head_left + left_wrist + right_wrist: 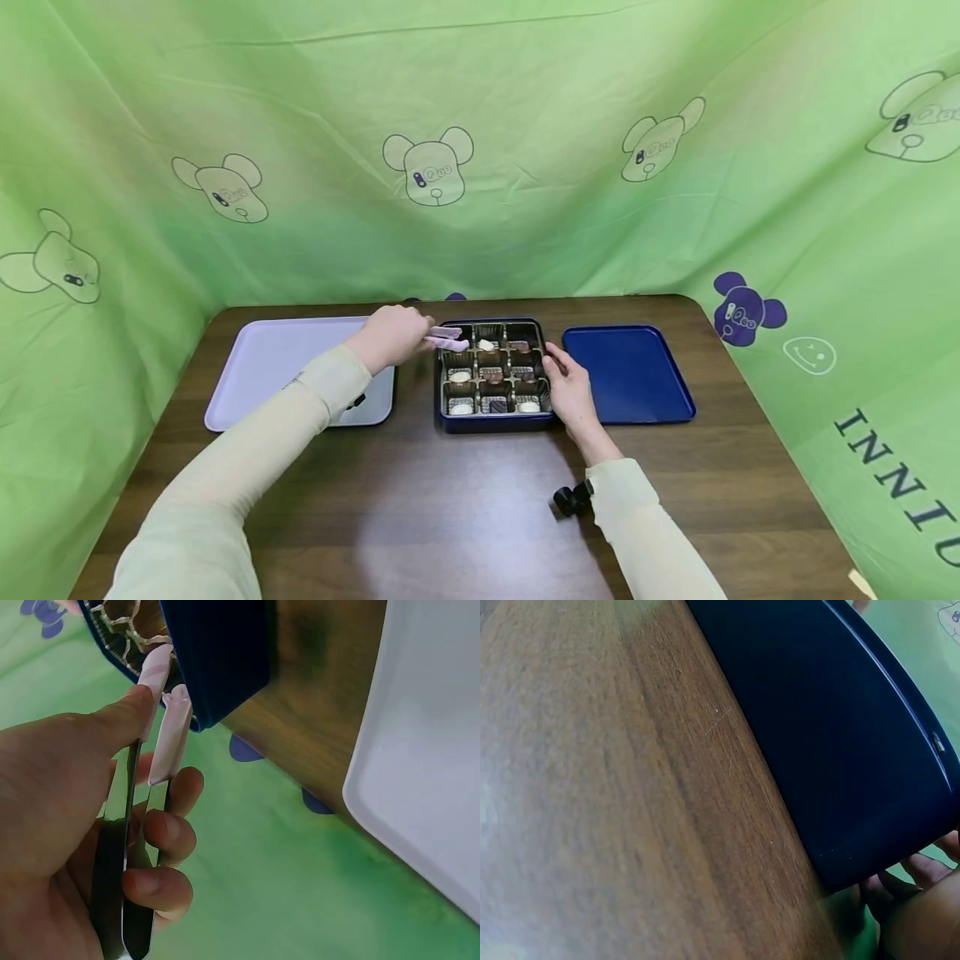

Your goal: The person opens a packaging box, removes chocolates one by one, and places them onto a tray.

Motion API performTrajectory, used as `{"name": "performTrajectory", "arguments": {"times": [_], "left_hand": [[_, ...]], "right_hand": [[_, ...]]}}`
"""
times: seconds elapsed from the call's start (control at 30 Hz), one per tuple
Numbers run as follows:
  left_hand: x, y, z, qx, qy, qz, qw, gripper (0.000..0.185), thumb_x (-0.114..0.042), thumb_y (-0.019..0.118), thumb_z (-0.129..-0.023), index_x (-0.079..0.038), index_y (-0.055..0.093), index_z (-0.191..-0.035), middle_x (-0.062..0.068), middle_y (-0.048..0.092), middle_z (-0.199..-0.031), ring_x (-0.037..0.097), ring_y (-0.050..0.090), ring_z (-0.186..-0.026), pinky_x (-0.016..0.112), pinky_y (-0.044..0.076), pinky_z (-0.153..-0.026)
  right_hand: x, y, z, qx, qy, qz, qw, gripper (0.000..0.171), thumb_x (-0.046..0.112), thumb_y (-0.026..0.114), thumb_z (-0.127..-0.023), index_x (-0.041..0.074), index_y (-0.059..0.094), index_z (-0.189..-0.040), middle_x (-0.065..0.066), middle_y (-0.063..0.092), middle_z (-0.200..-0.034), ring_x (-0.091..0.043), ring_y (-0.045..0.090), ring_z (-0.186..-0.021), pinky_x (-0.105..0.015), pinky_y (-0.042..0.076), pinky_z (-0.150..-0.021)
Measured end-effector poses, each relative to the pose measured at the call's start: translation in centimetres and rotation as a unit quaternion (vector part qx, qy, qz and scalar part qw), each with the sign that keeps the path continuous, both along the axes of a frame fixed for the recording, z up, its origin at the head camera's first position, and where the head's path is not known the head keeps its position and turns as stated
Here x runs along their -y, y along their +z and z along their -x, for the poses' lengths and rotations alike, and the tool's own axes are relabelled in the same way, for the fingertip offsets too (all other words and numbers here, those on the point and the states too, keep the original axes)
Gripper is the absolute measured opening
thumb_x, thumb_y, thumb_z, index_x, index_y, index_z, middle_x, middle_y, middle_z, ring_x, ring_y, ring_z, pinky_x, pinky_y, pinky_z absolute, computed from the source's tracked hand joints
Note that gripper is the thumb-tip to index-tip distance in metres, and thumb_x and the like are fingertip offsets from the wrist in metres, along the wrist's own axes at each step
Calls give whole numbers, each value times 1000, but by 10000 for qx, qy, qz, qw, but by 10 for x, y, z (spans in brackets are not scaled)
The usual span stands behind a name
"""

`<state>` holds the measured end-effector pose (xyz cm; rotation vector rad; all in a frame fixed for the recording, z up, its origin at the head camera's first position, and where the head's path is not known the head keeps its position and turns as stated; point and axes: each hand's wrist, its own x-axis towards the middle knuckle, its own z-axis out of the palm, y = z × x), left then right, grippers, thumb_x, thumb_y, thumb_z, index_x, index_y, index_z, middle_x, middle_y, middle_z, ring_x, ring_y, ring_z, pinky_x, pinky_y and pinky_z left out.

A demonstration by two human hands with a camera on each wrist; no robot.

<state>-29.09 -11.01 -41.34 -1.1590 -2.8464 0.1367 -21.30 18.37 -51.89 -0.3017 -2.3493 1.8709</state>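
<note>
My left hand (392, 335) grips metal tongs (137, 825) with lilac-pink tips, its thumb on one arm and its fingers curled round the other. In the head view the tongs' tips reach over the back left compartment of a dark blue box (495, 423). Those tips stand slightly apart in the left wrist view, their ends partly hidden by the box wall. White and brown chocolates (492, 375) sit in the box's divided tray. My right hand (573, 393) rests against the right side of the box, fingertips at the rim; in the right wrist view its fingers (922, 870) show at the box's corner.
To the left lies a pale lilac tray (277, 358), partly under my left forearm. A dark blue lid-like tray (630, 375) lies right of the box. The wooden table (450, 517) ends at a green patterned curtain (525, 225) behind.
</note>
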Motion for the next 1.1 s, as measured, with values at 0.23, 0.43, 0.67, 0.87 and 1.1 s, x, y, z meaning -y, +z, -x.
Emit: {"name": "performTrajectory", "arguments": {"times": [0.23, 0.43, 0.67, 0.87, 1.1], "left_hand": [[-19, 6, 9, 87, 79, 730, 9973, 27, -37, 72, -94, -11, 71, -87, 10, 73, -88, 29, 70, -79, 49, 58, -66], [-38, 12, 10, 284, 315, 1264, 9911, 22, -34, 72, -94, -12, 74, -93, 9, 74, -96, 30, 71, -84, 49, 59, -63], [-54, 15, 8, 516, 576, 1578, 9844, 18, -27, 66, -97, -12, 74, -101, 8, 73, -101, 27, 72, -84, 45, 59, -59], [-63, 18, 10, 729, 723, 1684, 9804, 38, -47, 70, -93, -11, 73, -108, 8, 73, -104, 27, 70, -88, 43, 58, -65], [-70, 19, 16, 980, 955, 1792, 9742, 37, -45, 71, -93, -13, 71, -112, 7, 71, -107, 27, 68, -93, 44, 57, -71]], "right_hand": [[-2, -4, 1, -29, -23, -27, 10000, 43, 14, 52, -107, -1, 49, -147, -25, 51, -145, -30, 48, -134, -40, 37, -110], [-1, -5, 1, -57, 14, 35, 10000, 43, 14, 53, -106, -1, 49, -147, -25, 54, -143, -29, 50, -132, -37, 39, -108], [0, -6, 0, -68, -25, -63, 10000, 42, 15, 53, -106, 1, 51, -146, -23, 55, -142, -29, 52, -130, -41, 39, -108], [1, -7, 0, -112, 0, -75, 9999, 41, 14, 53, -106, 0, 51, -145, -23, 55, -143, -30, 51, -130, -43, 39, -109], [1, -6, 0, -97, -28, -21, 9999, 41, 14, 53, -106, 0, 51, -145, -24, 55, -142, -29, 52, -129, -41, 40, -108]]}}
